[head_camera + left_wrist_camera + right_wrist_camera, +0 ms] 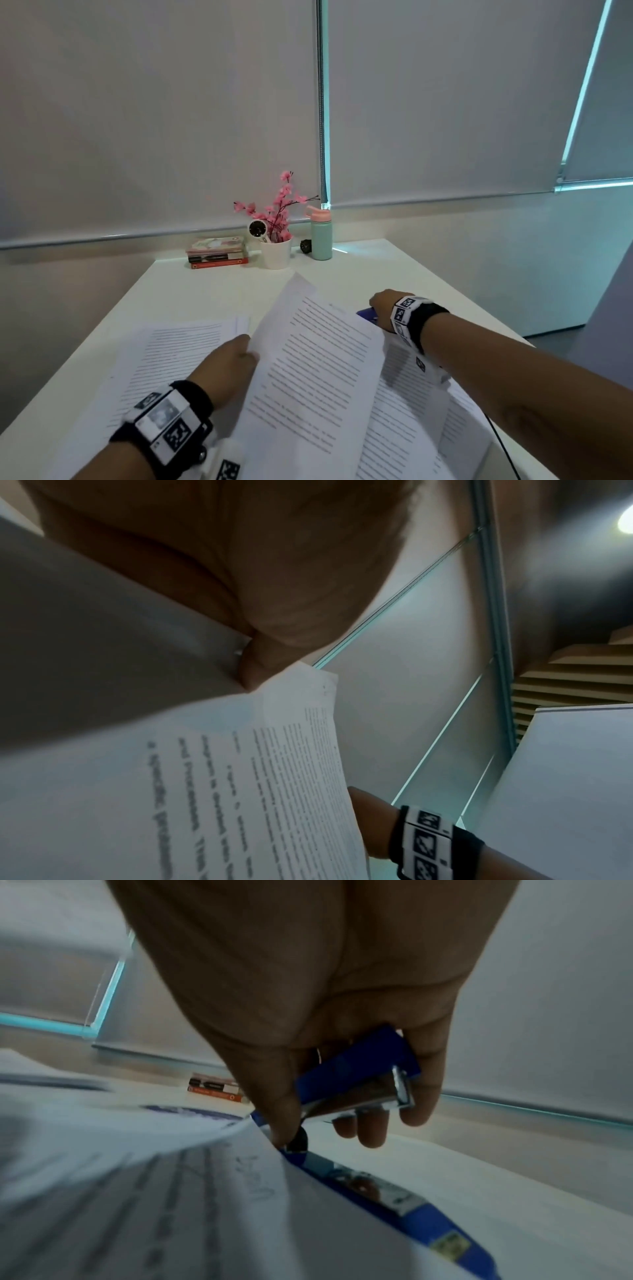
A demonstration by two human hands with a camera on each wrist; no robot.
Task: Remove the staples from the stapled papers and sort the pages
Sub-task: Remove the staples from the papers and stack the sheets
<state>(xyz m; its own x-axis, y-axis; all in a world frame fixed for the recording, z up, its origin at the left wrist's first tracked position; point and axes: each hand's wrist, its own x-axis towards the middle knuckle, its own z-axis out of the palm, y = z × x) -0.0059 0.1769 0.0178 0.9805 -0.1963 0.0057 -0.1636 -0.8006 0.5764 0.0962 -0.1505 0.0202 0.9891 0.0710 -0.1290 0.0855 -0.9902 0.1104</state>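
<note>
A printed page (318, 359) stands lifted and tilted over the white table (212, 287). My left hand (248, 346) pinches its left edge; in the left wrist view the fingers (253, 669) clamp the page (240, 777) near a corner. More printed sheets (171, 356) lie flat on the left, and another stack (411, 394) lies under my right forearm. My right hand (378, 301) is beyond the lifted page and grips a blue stapler-like tool (359, 1080) with a metal front. Its thumb tip touches the paper edge (267, 1139). No staple is visible.
A flat blue box (394, 1196) lies on the table under my right hand. At the far edge stand stacked books (217, 253), a white pot of pink flowers (275, 255), a small black object (306, 246) and a mint bottle (321, 240). A black cable (503, 442) hangs at right.
</note>
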